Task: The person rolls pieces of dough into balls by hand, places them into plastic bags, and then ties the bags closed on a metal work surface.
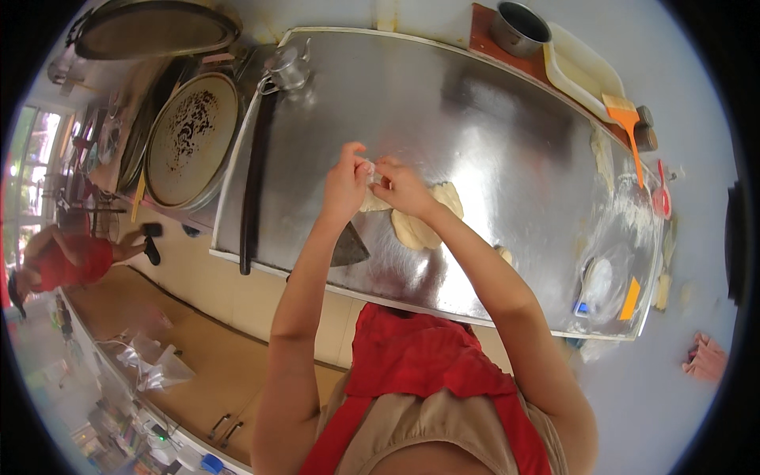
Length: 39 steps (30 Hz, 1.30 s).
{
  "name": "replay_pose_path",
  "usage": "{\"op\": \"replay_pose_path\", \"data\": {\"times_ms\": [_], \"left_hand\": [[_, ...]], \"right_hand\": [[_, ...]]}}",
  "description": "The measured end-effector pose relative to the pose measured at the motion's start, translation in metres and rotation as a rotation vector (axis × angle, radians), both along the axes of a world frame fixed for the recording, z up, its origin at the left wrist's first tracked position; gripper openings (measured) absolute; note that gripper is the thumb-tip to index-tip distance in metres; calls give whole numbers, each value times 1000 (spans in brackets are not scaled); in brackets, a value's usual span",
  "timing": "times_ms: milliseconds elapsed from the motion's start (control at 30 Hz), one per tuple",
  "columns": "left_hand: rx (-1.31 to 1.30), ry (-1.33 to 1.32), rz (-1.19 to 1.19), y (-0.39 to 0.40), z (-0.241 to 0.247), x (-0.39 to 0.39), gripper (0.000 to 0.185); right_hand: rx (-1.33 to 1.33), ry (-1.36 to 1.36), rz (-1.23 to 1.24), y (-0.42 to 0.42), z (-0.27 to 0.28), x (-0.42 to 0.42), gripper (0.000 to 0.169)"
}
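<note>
Above the metal worktop (pixel 380 71) my two hands meet near its middle. Between their fingertips is a small whitish piece (pixel 370 171), perhaps plastic film or dough; its kind is not clear. My left hand (pixel 349 178) pinches it from the left, and my right hand (pixel 401 185) from the right. Beneath and beside my right hand lies a larger pale lump of dough (pixel 415 230), with a flatter dough piece (pixel 374 203) between my wrists. A triangular metal scraper blade (pixel 350 246) rests by my left forearm, which hides part of it. Another small dough piece (pixel 504 254) is partly behind my right forearm.
A long dark rod (pixel 250 196) and a metal pot with a spout (pixel 287 70) are at the left. Beyond stands a round pan (pixel 191 139). An orange brush (pixel 623 116), a white tub (pixel 579 71) and a scale (pixel 595 285) are at the right. Another person (pixel 71 258) is far left.
</note>
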State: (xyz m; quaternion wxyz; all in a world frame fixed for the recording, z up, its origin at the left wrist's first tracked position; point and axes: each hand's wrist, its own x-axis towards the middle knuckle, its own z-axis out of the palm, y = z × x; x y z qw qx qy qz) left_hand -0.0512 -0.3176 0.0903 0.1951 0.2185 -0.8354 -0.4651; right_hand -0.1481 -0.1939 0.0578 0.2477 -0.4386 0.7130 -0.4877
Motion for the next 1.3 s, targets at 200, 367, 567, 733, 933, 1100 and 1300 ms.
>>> {"op": "replay_pose_path", "data": {"times_ms": [200,367,567,733,933,1100,1300], "left_hand": [[-47,-1,42,11,3,1,25],[-205,45,-15,15,17,7,19],[7,-72,14,9,12,14,29],[-249,-25,93,13,-5,47,38],[-46,-123,104,54,-39,98,31],[353,-256,-171,111,-31,82,29],[1340,-172,-421,206,-2,37,44]], "right_hand": [[-184,76,-119,2,-3,18,17],[-121,394,-82,2,-33,5,14],[-80,287,-177,58,-10,-14,24],[272,294,-741,266,-35,-57,42],[1554,700,-1081,558,-44,-41,84],[1025,541,-1034,555,3,-52,37],[249,965,-202,332,60,34,33]]}}
